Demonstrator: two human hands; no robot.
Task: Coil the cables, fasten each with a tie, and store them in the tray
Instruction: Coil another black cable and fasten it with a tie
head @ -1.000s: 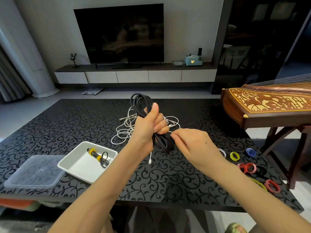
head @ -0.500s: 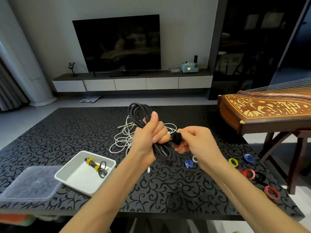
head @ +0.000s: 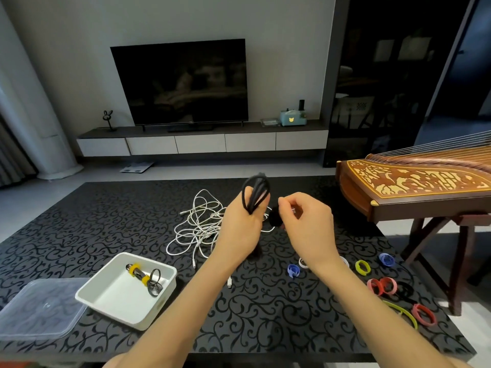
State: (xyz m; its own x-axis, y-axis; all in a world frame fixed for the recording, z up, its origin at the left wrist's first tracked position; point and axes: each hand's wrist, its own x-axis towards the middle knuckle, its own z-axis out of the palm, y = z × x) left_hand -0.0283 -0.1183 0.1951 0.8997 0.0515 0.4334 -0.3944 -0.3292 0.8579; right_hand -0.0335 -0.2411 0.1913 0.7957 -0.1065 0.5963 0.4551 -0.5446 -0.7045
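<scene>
Toward the near left corner of the tabletop (head: 79,229) a clear lid (head: 39,309) is lying flat, and just to its right a white tray (head: 117,298) is sitting with one bundled cable (head: 152,281) already inside, yellow bands (head: 135,268) closing it. Further right, toward the middle, a white cable (head: 196,229) is sprawling loose and uncoiled. Just right of it, above the tabletop, the left hand (head: 239,232) is clenching round a black cable (head: 256,192), whose gathered loops are sticking up out of the fist while the lower part is hiding behind the hand. The right hand (head: 305,224) is pinching a black tie (head: 275,219) between thumb and fingertips (head: 285,205), just beside the coil; whether it is touching the loops yet I cannot tell. Along the near right edge, loose ties (head: 362,267) in blue, yellow and red are lying scattered, and a stringed instrument (head: 414,181) is standing beyond the right edge. By my reading, the fastening step is coming up. The main risk is the coil springing apart: if the left hand is easing its grip to let the tie pass round, the stiff loops may be sliding out and unwinding. Black on black, the tie may also be catching only some loops, leaving a bundle that is falling open on the way to the tray. Any hanging end may be snagging the white cable underneath and dragging it.
</scene>
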